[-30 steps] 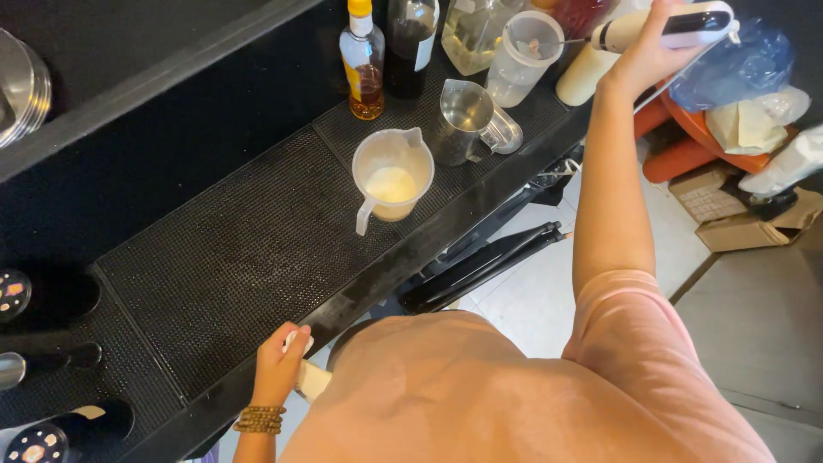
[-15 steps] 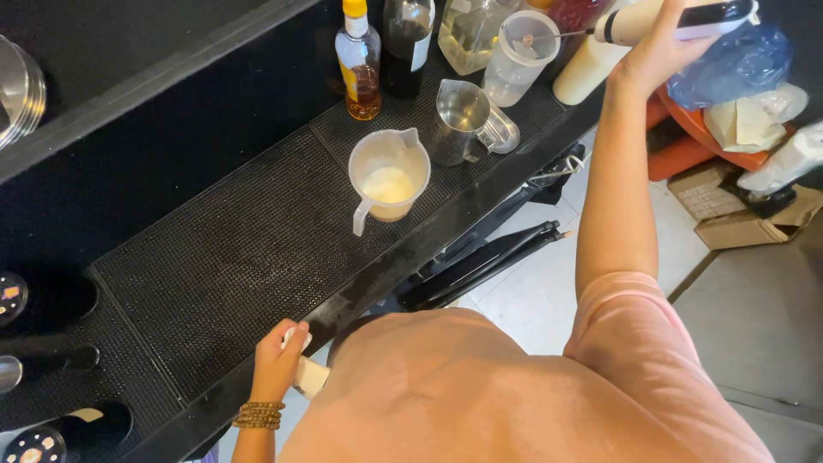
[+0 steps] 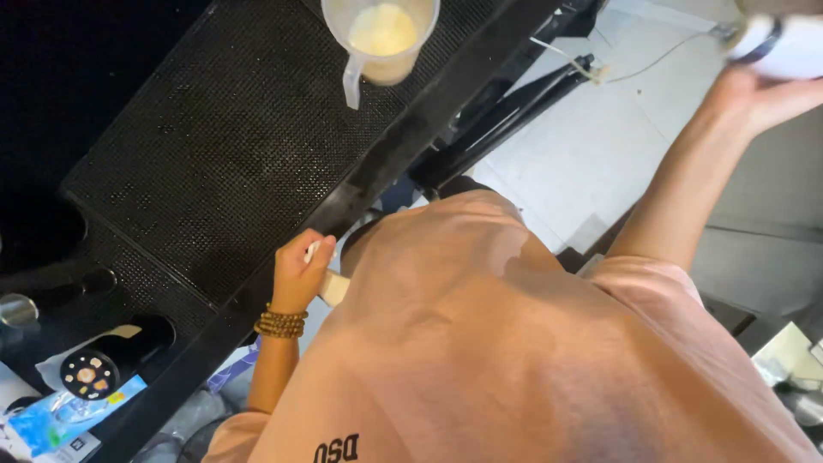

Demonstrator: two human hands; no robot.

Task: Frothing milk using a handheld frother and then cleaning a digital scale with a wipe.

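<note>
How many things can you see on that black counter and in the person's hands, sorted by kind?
Measuring jugs: 1, pale liquid inside
Rubber mats: 1
Dark bottles lying down: 1
White containers in the right hand: 1
Small white items in the left hand: 1
Total: 5

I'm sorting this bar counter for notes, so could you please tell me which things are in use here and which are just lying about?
In use:
right hand holding a white container
left hand gripping the counter edge
measuring jug of pale liquid

Lying about:
black rubber mat
dark bottle
blue packet
</note>
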